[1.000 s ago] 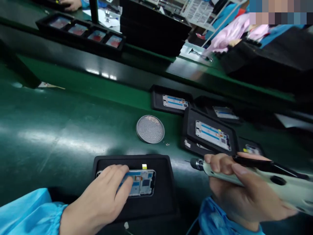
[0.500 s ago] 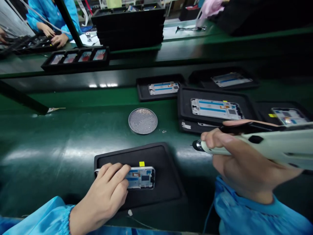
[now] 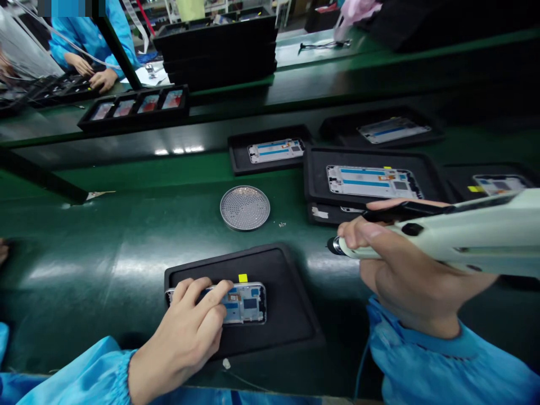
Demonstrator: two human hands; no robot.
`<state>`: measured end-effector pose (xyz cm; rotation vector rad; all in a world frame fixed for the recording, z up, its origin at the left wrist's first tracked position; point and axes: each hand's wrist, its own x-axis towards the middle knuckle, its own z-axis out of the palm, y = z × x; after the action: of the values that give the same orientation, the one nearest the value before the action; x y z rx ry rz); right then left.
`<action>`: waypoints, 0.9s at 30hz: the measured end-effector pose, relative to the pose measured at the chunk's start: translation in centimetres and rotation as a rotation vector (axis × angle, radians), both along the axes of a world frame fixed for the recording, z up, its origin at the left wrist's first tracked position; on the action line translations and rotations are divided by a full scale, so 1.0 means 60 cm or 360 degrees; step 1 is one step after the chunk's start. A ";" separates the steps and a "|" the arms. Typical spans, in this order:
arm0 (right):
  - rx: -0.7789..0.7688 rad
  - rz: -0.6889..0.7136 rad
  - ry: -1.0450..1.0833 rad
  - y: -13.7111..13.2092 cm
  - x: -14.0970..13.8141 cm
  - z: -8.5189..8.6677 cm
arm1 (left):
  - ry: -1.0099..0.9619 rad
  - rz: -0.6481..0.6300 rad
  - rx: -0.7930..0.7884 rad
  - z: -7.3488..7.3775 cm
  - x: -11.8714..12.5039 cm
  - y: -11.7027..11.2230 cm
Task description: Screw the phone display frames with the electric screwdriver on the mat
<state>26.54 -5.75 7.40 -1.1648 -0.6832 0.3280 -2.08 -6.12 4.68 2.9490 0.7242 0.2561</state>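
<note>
"What's the surface like?"

"A long green tabletop, glossy, with pale streaks of light across it. Black trays sit along it, most holding a phone frame with blue strips."

"And the hands?"

"The left hand grasps a phone frame, its fingers curled over it, inside the black tray nearest the person. The right hand is clenched round a white electric screwdriver, held level just beside that tray, tip pointing left."

"Anything close by?"

"A round perforated metal dish lies bare on the tabletop just beyond the tray."

"And the room?"

"Past a dark rail, a second green tabletop holds a four-slot tray and a stack of black trays. Farther left, a co-worker in a blue smock works."
</note>
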 end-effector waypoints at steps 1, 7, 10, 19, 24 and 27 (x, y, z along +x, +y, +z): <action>0.0000 -0.0002 -0.0002 0.001 0.000 0.000 | 0.0011 -0.0003 -0.0014 0.001 0.000 0.000; 0.0015 -0.0082 -0.0052 0.003 -0.001 -0.007 | 0.0020 -0.0012 -0.0091 -0.002 -0.007 0.001; 0.0000 -0.0058 -0.0036 0.002 0.000 -0.011 | 0.0034 -0.0006 -0.0135 0.002 -0.005 0.003; 0.0138 -0.0017 -0.0119 -0.001 0.009 -0.025 | 0.0074 -0.0015 -0.0239 0.022 0.013 0.015; 0.0046 -0.0064 -0.0138 0.000 0.008 -0.028 | 0.0173 -0.0055 -0.0371 0.028 0.011 0.016; -0.0006 -0.0095 -0.0148 0.001 0.008 -0.029 | 0.0210 -0.0061 -0.0384 0.030 0.013 0.015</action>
<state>27.01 -5.69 5.66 -1.2076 -0.7272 0.2260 -1.28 -5.23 6.50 2.7646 0.6607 -0.0282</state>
